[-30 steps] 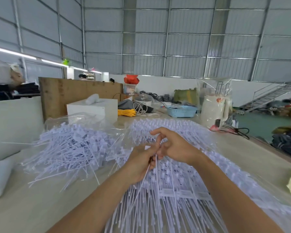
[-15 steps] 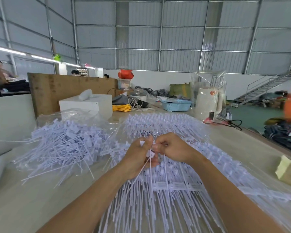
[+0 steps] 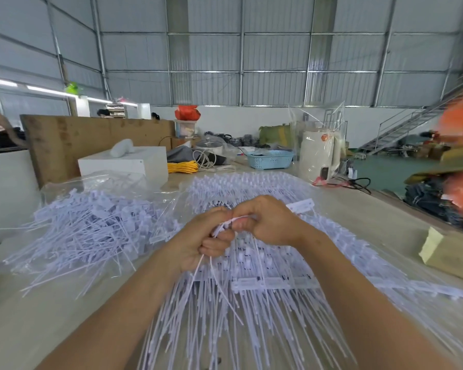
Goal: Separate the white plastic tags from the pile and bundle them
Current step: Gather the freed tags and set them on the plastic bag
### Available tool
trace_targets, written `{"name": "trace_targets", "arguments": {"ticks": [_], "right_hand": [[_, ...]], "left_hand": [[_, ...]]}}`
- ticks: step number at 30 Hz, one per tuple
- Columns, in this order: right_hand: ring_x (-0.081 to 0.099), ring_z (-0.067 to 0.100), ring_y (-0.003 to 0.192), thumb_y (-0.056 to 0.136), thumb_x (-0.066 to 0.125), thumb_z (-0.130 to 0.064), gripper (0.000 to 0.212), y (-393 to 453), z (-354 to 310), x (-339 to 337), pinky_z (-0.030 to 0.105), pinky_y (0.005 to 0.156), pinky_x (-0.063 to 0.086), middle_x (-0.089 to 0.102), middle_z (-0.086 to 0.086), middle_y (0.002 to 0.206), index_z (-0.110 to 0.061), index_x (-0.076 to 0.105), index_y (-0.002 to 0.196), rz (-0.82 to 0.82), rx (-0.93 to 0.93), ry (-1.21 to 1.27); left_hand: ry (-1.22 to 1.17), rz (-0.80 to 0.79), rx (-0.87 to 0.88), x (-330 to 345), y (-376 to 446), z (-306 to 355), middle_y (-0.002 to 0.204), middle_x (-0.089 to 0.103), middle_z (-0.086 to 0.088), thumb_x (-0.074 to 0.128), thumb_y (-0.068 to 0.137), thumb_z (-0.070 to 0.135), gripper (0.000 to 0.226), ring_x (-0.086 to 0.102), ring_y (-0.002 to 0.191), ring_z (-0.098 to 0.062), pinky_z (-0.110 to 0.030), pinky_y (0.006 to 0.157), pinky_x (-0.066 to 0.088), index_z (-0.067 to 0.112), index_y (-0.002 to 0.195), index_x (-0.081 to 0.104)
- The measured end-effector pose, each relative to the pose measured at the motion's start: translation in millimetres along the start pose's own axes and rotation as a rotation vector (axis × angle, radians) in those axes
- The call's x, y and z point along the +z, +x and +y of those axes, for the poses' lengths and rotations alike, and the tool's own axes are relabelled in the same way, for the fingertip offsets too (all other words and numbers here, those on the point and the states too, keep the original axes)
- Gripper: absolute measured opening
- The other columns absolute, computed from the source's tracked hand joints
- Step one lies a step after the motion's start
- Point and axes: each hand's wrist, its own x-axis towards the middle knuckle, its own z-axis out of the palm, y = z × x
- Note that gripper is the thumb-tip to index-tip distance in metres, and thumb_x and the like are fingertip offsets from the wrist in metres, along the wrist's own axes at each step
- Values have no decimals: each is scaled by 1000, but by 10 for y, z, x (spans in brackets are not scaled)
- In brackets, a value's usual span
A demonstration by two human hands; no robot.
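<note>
Left hand: the left hand [image 3: 209, 240] curls round a small bunch of white tags [image 3: 226, 225], their thin tails hanging toward six o'clock.
Right hand: the right hand [image 3: 267, 222] pinches the heads of the same bunch, touching the left hand.
Change: half a second ago only a strand or two showed between the fingers; now a thicker clump of heads shows in the grip. The hands sit a little closer to the body.
Meaning: I judge the bundle is growing, not yet tied.
Tag pile: the fanned pile [image 3: 251, 284] lies under the hands; a loose heap [image 3: 91, 228] in clear plastic lies at nine o'clock.
Table: the table [image 3: 38, 316] also carries a blue basket [image 3: 269, 158] at twelve o'clock.
</note>
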Motion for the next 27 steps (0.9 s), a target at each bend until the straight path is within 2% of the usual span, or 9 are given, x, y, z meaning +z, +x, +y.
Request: {"name": "trace_targets", "arguments": {"ticks": [3, 6, 8, 12, 14, 17, 22, 25, 27], "right_hand": [[56, -2, 62, 89, 58, -1, 19, -65, -11, -99, 15, 67, 45, 62, -13, 63, -11, 66, 76, -69, -39, 369], [44, 2, 52, 90, 53, 1, 24, -180, 72, -262, 14, 52, 36, 55, -10, 56, -11, 61, 71, 41, -39, 676], [43, 6, 54, 90, 53, -3, 18, -218, 90, -311, 17, 53, 36, 58, -9, 60, -9, 64, 77, 104, -24, 766], [59, 12, 82, 86, 55, 11, 32, -148, -32, -172, 24, 73, 51, 63, -5, 96, -9, 65, 110, -45, -6, 574], [60, 23, 98, 84, 53, 14, 48, -117, -43, -116, 36, 88, 51, 55, 4, 106, -20, 59, 117, -49, 16, 485], [60, 38, 92, 84, 55, 13, 53, -115, 2, -55, 48, 83, 52, 43, 2, 100, -29, 49, 116, 33, 97, 498], [49, 12, 72, 79, 72, -6, 45, -81, 67, 47, 35, 70, 46, 44, -2, 99, -32, 46, 105, 140, 109, 274], [49, 8, 70, 86, 67, -26, 12, -107, 130, 42, 26, 65, 38, 53, -4, 82, -22, 57, 92, 75, 132, 64], [49, 11, 64, 91, 60, -25, 16, -141, 148, 70, 26, 59, 35, 55, -2, 71, -10, 63, 89, 48, 153, 104]], "left_hand": [[-150, -155, 20, -46, -83, 1, 39, 38, 6, 58, 82, 29, 20, 23, 24, 1, -6, 26, 15, 15, 71, 48], [-339, -376, 89, -63, -160, 60, 42, 45, 6, 73, 76, 30, 21, 21, 27, -1, -8, 26, 21, 16, 66, 61], [-356, -262, 139, 7, -116, 61, 47, 46, 4, 65, 80, 28, 15, 26, 28, 1, -9, 25, 23, 17, 72, 61], [-167, 113, 218, 202, 39, -122, 62, 53, -2, 41, 97, 26, 22, 36, 39, -6, -14, 32, 26, 14, 93, 59], [-207, 119, 219, 220, 62, -186, 75, 61, -6, 32, 94, 51, 48, 43, 48, -10, -17, 36, 28, 13, 96, 62], [-158, 89, 222, 205, 36, -175, 79, 56, -11, 34, 75, 70, 77, 43, 45, -10, -16, 36, 29, 6, 109, 58], [132, 283, 309, 204, 47, -271, 58, 46, -5, 56, 90, 30, 20, 37, 34, -6, -13, 34, 25, 13, 84, 50], [102, 341, 353, 168, 59, -254, 49, 43, 1, 52, 96, 23, 18, 34, 34, -6, -15, 34, 25, 13, 80, 49], [89, 363, 356, 143, 73, -239, 46, 44, 3, 52, 95, 27, 19, 34, 35, -8, -17, 36, 24, 14, 81, 51]]}}
